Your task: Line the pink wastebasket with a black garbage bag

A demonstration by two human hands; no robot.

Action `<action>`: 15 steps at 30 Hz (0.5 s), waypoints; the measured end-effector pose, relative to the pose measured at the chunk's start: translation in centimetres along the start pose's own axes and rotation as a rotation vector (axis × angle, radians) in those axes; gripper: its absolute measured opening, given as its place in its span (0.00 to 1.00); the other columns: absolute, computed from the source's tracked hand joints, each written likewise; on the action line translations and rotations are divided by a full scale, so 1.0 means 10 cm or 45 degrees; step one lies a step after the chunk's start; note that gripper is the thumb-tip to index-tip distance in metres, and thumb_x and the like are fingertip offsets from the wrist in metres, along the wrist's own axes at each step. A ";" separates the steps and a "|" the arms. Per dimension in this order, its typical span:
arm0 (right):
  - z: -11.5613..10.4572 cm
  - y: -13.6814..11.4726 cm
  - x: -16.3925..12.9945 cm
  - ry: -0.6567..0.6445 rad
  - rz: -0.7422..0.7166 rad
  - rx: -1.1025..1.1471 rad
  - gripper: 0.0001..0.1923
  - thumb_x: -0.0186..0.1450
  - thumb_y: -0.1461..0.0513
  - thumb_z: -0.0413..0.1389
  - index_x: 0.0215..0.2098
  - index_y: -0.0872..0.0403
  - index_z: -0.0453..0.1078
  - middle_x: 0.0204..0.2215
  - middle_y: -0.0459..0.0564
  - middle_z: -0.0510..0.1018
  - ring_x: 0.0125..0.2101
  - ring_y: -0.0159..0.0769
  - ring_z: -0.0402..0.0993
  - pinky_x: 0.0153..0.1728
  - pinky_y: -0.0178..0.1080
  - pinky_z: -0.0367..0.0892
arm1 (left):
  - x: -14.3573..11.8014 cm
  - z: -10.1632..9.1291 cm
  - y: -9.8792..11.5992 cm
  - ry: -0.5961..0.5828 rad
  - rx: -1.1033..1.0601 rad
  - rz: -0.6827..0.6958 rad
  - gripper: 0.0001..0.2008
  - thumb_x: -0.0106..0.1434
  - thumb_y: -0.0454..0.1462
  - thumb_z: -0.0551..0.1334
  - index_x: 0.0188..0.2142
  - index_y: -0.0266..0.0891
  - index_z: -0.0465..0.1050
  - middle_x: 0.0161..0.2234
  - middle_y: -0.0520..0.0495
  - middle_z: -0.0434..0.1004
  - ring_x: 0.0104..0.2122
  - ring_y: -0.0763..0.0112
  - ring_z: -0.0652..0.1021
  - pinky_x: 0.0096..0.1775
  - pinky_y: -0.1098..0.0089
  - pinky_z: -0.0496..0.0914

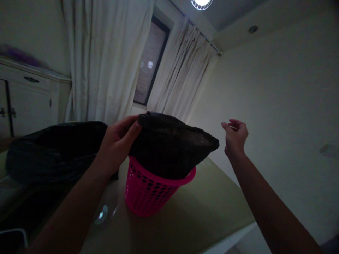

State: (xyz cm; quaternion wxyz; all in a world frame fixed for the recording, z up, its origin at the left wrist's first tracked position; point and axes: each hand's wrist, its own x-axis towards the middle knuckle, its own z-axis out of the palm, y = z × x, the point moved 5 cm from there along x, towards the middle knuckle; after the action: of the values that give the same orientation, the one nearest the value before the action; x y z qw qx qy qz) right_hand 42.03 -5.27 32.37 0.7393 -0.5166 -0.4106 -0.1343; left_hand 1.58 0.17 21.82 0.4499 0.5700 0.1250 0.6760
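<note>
A pink perforated plastic basket (148,197) stands on a glossy table top (206,208). A black plastic bag (169,144) sits in its mouth and bulges upward above the rim. My left hand (119,141) pinches the bag's upper left edge between thumb and fingers. My right hand (235,135) hovers to the right of the bag, apart from it, fingers loosely curled and holding nothing.
A large dark bag or cloth (55,151) lies on the table at the left, behind my left arm. A white cabinet (29,98) stands at the far left. Curtains (111,60) flank a dark window (150,60). A bare wall (286,106) runs along the right.
</note>
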 end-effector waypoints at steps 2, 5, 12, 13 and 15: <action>0.02 -0.38 -0.18 -0.106 -0.346 0.052 0.19 0.64 0.55 0.67 0.49 0.55 0.74 0.48 0.54 0.79 0.44 0.38 0.75 0.47 0.44 0.72 | -0.07 0.09 0.07 -0.006 -0.027 0.031 0.15 0.69 0.47 0.71 0.50 0.42 0.84 0.45 0.44 0.87 0.43 0.60 0.85 0.44 0.66 0.80; 0.27 -0.94 -0.73 -0.794 -0.652 0.156 0.33 0.66 0.46 0.67 0.64 0.49 0.70 0.64 0.57 0.73 0.62 0.49 0.72 0.61 0.52 0.70 | -0.23 0.27 0.23 -0.001 -0.151 0.051 0.11 0.69 0.47 0.71 0.45 0.45 0.84 0.41 0.48 0.87 0.36 0.68 0.84 0.36 0.73 0.78; 0.96 -1.18 -1.92 -2.024 -0.723 0.164 0.20 0.70 0.53 0.66 0.55 0.54 0.77 0.49 0.52 0.83 0.49 0.43 0.80 0.55 0.44 0.74 | -0.32 0.37 0.46 0.020 -0.291 0.203 0.19 0.70 0.45 0.68 0.59 0.52 0.80 0.55 0.48 0.83 0.55 0.59 0.82 0.52 0.66 0.80; 1.04 -1.11 -1.92 -1.996 -0.660 0.148 0.14 0.72 0.54 0.63 0.49 0.55 0.78 0.43 0.50 0.84 0.45 0.41 0.80 0.51 0.43 0.75 | -0.26 0.28 0.43 0.087 -0.280 0.218 0.18 0.70 0.42 0.67 0.58 0.52 0.80 0.56 0.49 0.83 0.57 0.58 0.81 0.55 0.65 0.79; 1.18 -0.97 -1.83 -1.814 -0.500 0.142 0.13 0.74 0.54 0.59 0.43 0.55 0.79 0.39 0.49 0.83 0.42 0.41 0.79 0.48 0.43 0.76 | -0.14 0.10 0.33 0.126 -0.251 0.232 0.20 0.66 0.37 0.67 0.57 0.51 0.81 0.57 0.51 0.83 0.62 0.58 0.79 0.62 0.65 0.74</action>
State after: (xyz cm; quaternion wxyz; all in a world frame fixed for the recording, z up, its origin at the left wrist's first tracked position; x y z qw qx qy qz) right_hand 19.04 -3.25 26.60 0.2813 -0.3572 -0.8818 0.1249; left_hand 0.82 -3.07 23.42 0.4336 0.4981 0.0278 0.7504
